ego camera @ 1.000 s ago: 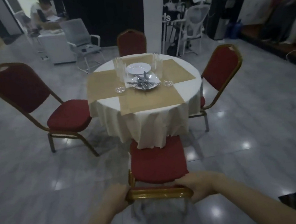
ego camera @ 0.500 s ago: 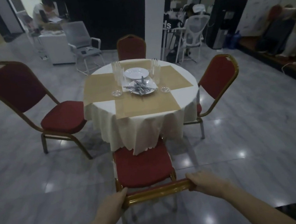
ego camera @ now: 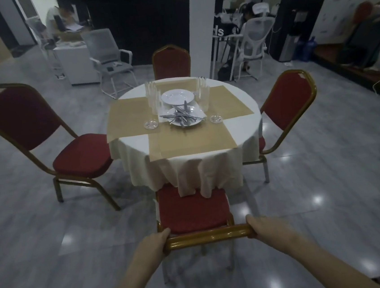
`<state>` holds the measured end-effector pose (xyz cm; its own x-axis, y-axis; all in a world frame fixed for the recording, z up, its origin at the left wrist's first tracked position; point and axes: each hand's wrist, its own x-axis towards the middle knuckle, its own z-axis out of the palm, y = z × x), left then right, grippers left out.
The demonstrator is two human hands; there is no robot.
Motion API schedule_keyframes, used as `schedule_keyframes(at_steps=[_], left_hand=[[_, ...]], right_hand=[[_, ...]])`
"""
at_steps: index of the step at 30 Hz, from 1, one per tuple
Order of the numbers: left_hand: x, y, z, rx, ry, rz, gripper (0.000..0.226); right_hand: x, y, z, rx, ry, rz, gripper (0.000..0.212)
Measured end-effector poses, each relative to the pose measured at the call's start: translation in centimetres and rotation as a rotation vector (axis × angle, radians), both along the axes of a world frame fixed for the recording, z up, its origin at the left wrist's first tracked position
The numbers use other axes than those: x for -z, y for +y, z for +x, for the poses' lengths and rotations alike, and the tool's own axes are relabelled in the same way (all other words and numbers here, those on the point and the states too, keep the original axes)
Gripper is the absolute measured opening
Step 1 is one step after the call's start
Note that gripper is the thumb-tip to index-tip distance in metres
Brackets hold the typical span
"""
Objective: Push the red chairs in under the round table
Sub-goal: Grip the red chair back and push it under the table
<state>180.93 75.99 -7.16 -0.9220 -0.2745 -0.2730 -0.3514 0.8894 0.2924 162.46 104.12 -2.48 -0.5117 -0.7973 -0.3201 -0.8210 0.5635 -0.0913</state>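
A round table with a white cloth stands in the middle. The near red chair faces it, its seat front under the hanging cloth. My left hand and my right hand grip the two ends of its gold top rail. A left red chair stands pulled out and angled, with its seat edge at the cloth. A right red chair has its seat partly under the table. A far red chair stands behind the table.
On the table lie tan placemats, plates with cutlery and glasses. Grey tiled floor surrounds the table. A white pillar, grey office chairs and seated people are at the back.
The near chair has slid forward, its seat further under the cloth. Both hands kept their grip on its top rail, and my view has shifted slightly.
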Motion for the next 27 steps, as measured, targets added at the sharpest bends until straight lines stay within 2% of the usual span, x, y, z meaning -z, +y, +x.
schedule_keyframes(at_steps=[17, 21, 24, 27], left_hand=[[0.2, -1.0, -6.5, -0.095, 0.017, -0.001, 0.034], [-0.3, -1.2, -6.9, -0.104, -0.074, 0.0, 0.028], [-2.4, -1.5, -6.6, -0.033, -0.202, -0.036, 0.033], [-5.5, -2.4, -5.8, -0.033, -0.257, -0.001, 0.043]], right_hand=[[0.5, -2.0, -6.6, 0.091, -0.019, -0.048, 0.021], [1.2, -1.9, -6.7, 0.143, -0.021, -0.045, 0.019], [0.6, -1.8, -6.4, 0.118, -0.039, 0.011, 0.037], [-2.2, -2.4, -7.6, 0.086, -0.205, 0.063, 0.036]])
